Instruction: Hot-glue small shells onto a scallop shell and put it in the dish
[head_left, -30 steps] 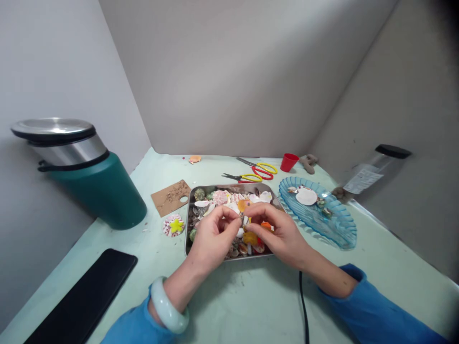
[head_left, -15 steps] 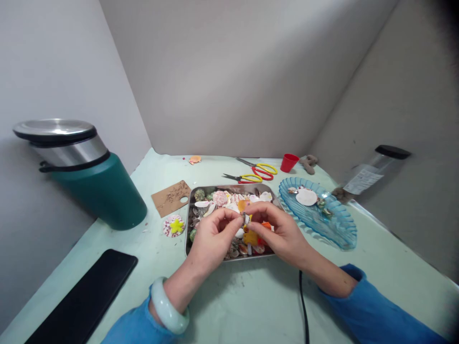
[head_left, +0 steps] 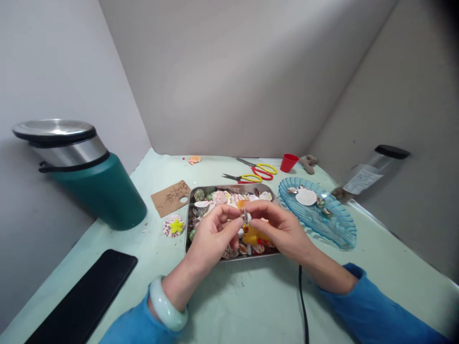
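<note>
Above a metal tray (head_left: 251,258) of shells (head_left: 220,197), the left hand (head_left: 215,231) and right hand (head_left: 281,227) are holding a small pale piece (head_left: 247,218), each grip pinching it, the piece probably being light, stiff and brittle, calling for gentle hold by its edges.

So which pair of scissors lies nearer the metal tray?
The front pair, just beyond the tray; the other pair lies farther back, closer to the red cup.

2 hands (head_left: 213,234), 2 prs scissors (head_left: 256,165), 1 grn btl (head_left: 96,191), 1 cup (head_left: 288,163), 1 mtl tray (head_left: 229,187)
</note>
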Action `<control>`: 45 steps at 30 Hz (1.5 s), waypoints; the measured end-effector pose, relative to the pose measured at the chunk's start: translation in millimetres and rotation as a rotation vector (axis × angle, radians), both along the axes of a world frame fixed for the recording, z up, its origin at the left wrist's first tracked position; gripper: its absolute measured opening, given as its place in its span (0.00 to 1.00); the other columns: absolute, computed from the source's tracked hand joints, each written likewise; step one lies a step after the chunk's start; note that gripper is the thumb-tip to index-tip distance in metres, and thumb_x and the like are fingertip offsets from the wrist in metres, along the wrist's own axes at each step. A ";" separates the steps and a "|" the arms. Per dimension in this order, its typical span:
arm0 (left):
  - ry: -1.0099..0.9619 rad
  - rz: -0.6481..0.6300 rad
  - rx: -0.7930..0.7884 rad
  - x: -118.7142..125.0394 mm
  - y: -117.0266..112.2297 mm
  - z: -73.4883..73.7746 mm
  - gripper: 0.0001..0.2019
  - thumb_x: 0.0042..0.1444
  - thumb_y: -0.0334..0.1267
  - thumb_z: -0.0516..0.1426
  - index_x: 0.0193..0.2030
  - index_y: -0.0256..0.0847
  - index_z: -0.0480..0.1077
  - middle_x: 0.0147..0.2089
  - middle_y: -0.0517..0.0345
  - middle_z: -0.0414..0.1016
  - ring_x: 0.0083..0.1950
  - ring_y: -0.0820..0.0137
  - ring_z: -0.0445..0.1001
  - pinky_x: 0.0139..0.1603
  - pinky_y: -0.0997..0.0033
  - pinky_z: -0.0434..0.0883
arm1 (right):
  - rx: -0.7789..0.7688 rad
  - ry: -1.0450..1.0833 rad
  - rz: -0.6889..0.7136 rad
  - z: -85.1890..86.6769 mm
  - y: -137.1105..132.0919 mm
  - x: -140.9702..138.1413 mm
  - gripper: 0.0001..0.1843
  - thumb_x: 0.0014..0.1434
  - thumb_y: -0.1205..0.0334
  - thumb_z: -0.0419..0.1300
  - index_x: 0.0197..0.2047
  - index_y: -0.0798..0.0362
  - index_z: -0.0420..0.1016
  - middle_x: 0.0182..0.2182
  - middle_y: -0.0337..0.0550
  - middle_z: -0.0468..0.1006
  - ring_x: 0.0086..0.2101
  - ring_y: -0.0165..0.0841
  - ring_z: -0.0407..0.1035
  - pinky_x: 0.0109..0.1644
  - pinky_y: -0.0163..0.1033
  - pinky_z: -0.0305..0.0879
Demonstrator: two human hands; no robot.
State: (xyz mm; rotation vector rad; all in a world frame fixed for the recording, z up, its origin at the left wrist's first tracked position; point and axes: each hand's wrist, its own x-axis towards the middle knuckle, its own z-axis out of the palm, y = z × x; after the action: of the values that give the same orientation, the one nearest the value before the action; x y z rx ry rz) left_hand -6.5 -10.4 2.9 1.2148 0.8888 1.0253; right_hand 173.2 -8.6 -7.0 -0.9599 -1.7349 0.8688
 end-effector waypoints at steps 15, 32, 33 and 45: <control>0.068 0.077 -0.015 0.3 0.4 -0.3 0.11 0.52 0.42 0.60 0.39 0.37 0.70 0.19 0.67 0.66 0.18 0.78 0.63 0.22 0.78 0.60 | 0.041 -0.101 0.016 0.6 -2.8 -2.5 0.13 0.62 0.64 0.59 0.50 0.49 0.71 0.41 0.44 0.77 0.34 0.32 0.70 0.40 0.39 0.69; 0.057 0.016 -0.031 -1.9 -0.1 0.6 0.16 0.52 0.47 0.61 0.42 0.36 0.74 0.17 0.66 0.65 0.19 0.76 0.64 0.23 0.76 0.62 | 0.151 -0.065 -0.031 -0.7 -0.2 -1.5 0.05 0.64 0.63 0.58 0.41 0.49 0.75 0.40 0.44 0.76 0.42 0.36 0.71 0.48 0.43 0.68; 0.042 -0.004 -0.036 -2.2 -0.4 -0.1 0.17 0.53 0.47 0.60 0.43 0.36 0.74 0.17 0.66 0.66 0.19 0.75 0.65 0.24 0.76 0.63 | 0.141 -0.047 -0.029 -1.1 0.1 -1.2 0.04 0.64 0.62 0.58 0.41 0.48 0.75 0.40 0.43 0.76 0.43 0.36 0.71 0.48 0.42 0.68; 0.000 -0.062 -0.080 -3.0 2.1 -4.8 0.17 0.57 0.49 0.58 0.44 0.35 0.72 0.16 0.64 0.69 0.19 0.76 0.65 0.25 0.77 0.64 | 0.084 -0.004 0.004 0.4 1.1 0.4 0.05 0.64 0.62 0.58 0.41 0.49 0.75 0.40 0.42 0.76 0.43 0.35 0.71 0.49 0.41 0.67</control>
State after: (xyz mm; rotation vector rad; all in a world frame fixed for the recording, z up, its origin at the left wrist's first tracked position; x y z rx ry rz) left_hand -9.4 -8.3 -1.9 1.1683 0.8788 0.9319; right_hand 173.7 -7.5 -6.6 -0.9027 -1.7633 0.7908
